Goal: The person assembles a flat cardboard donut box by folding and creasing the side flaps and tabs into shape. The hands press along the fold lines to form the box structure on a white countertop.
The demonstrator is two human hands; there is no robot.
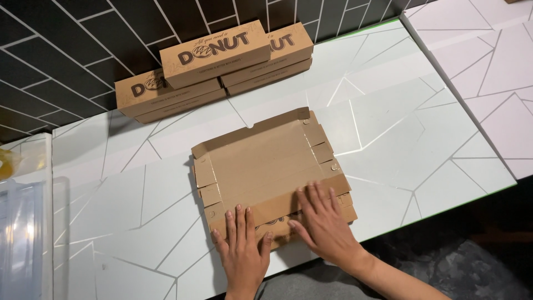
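Two bare hands lie flat near the front edge of the white bench point(422, 183), both pressing down on an unfolded brown cardboard box point(266, 161). That left hand point(242, 244) rests palm down on the box's nearest flap, close to its front left corner, with the fingers straight, held almost together and clamped on nothing; the fingertips point(239, 214) point away from the person. Just beside it, the right hand point(322, 222) lies on the same front flap toward the box's right side, its fingers spread a little apart and flat on the cardboard, gripping nothing. The thumbs of the two hands come near each other over the flap, where part of a dark print shows between them.

Beyond the hands the box lies open in the middle of the bench, slightly turned, its plain inner face up. Small folded tabs line its left and right sides, and its far wall stands partly raised.

Farther back, along the rear edge of the bench against the dark tiled wall point(66, 50), sit several closed brown boxes point(222, 55) of the same kind, stacked in two low piles with one more lying across the top of them. At the bench's left edge a clear plastic container point(22, 233) stands just beside it.
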